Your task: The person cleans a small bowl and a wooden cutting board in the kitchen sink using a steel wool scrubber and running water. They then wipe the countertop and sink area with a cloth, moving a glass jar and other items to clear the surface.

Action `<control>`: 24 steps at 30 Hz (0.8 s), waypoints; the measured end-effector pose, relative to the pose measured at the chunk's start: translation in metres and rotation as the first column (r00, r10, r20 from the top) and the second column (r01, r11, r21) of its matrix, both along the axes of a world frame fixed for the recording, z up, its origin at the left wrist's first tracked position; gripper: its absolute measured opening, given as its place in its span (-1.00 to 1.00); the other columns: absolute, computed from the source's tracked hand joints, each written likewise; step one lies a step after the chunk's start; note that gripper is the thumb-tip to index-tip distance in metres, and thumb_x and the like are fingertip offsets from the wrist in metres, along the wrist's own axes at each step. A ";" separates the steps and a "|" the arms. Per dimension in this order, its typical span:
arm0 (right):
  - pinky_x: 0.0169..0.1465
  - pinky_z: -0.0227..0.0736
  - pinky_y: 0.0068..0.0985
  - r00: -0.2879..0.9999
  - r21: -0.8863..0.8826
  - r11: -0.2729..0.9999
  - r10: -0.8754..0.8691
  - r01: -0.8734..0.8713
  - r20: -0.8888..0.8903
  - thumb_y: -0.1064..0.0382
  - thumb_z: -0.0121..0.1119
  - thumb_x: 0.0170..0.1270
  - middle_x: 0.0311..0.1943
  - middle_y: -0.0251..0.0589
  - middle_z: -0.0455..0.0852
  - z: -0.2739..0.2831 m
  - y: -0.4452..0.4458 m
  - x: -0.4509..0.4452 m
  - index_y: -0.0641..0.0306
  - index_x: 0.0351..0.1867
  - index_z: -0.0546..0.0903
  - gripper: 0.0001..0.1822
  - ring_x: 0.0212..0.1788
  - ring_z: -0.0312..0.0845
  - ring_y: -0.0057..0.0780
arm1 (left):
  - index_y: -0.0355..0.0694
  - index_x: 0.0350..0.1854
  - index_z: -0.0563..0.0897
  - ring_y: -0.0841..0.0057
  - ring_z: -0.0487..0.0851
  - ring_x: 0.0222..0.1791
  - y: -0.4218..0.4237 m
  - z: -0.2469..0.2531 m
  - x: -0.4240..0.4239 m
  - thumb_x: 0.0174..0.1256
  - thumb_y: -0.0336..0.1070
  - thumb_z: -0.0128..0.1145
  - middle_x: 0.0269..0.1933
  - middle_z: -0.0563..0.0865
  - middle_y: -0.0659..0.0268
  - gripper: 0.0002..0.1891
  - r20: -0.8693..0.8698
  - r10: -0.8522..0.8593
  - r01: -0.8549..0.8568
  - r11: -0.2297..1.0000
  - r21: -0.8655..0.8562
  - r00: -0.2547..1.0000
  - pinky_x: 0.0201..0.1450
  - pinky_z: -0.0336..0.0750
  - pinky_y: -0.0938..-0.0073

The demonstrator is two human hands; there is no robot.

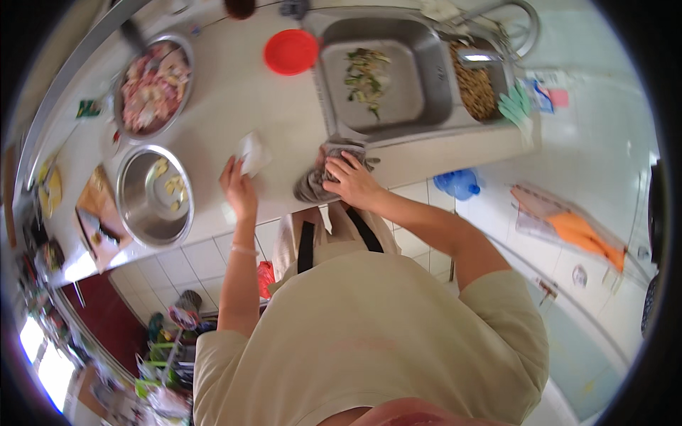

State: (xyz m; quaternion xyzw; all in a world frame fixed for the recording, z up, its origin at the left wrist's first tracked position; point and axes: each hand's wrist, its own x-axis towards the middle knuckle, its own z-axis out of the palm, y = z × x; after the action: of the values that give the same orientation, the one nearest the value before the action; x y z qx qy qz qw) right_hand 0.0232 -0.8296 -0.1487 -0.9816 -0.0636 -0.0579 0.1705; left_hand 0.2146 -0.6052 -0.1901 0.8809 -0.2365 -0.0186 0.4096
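My left hand (238, 187) holds a crumpled white tissue or thin plastic piece (254, 153) over the pale countertop (224, 112). At the counter's front edge, below the sink's corner, my right hand (349, 178) rests on a bunched grey-brown cloth (310, 183); whether its fingers grip the cloth is hard to see. To the left of my left hand stands a steel bowl (154, 234) with peeled pale pieces (175, 185) in it. Beyond that bowl is a metal basin of raw meat (154, 88).
A steel sink (410, 101) holds vegetable scraps (366, 80). Its smaller basin contains brown pieces (476, 88), with green rubber gloves (515, 104) over the rim. A red plastic basin (291, 51) stands left of the sink. A knife (96, 222) lies on a cutting board (98, 194) at far left.
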 end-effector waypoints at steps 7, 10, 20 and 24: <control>0.39 -0.02 0.02 0.927 -0.215 0.907 0.326 -0.362 -0.187 0.24 0.16 -0.06 -0.10 -0.32 0.53 0.030 -0.172 -0.080 -0.02 -0.50 0.52 -0.93 0.22 0.34 -0.35 | -0.20 0.28 0.34 0.06 0.29 0.28 0.014 0.042 0.000 0.12 -0.30 0.20 0.28 0.33 -0.01 -0.38 0.182 0.035 -0.067 0.983 0.170 0.983 0.28 0.19 0.07; 0.42 -0.04 -0.03 0.873 -0.330 0.814 0.401 -0.479 -0.278 0.24 0.13 -0.05 -0.04 -0.36 0.54 0.033 -0.261 -0.099 -0.03 -0.50 0.54 -0.96 0.26 0.30 -0.35 | -0.24 0.32 0.26 0.04 0.24 0.30 -0.003 0.078 -0.005 0.10 -0.27 0.25 0.31 0.25 -0.02 -0.30 0.231 0.016 -0.046 0.991 0.123 0.973 0.28 0.19 0.09; -0.05 0.42 -0.40 0.542 0.517 0.448 -0.839 0.730 -0.038 0.47 0.18 -0.09 0.00 -0.17 0.54 0.059 -0.355 -0.114 0.16 -0.08 0.49 -0.56 -0.01 0.51 -0.23 | -0.20 0.22 0.38 0.20 0.41 0.16 -0.143 0.069 -0.096 0.08 -0.36 0.28 0.20 0.38 0.09 -0.40 0.029 -0.092 0.092 0.996 0.023 0.995 0.20 0.31 0.16; -0.10 0.48 -0.52 0.382 0.876 0.050 -0.911 0.480 -0.157 0.37 0.26 0.11 -0.05 -0.20 0.56 0.055 -0.361 -0.197 0.25 0.08 0.37 -0.52 -0.09 0.54 -0.45 | -0.16 0.03 0.55 0.30 0.56 -0.07 -0.232 0.077 -0.168 0.02 -0.41 0.29 -0.06 0.58 0.20 -0.56 -0.282 -0.463 0.503 0.860 0.086 0.840 0.04 0.44 0.29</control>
State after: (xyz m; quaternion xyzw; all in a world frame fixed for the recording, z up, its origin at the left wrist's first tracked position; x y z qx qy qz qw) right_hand -0.1736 -1.1907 -0.0941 -0.6135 0.4409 -0.3817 0.5325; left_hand 0.0462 -0.8370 -0.1135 0.8121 -0.3951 -0.2517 0.3478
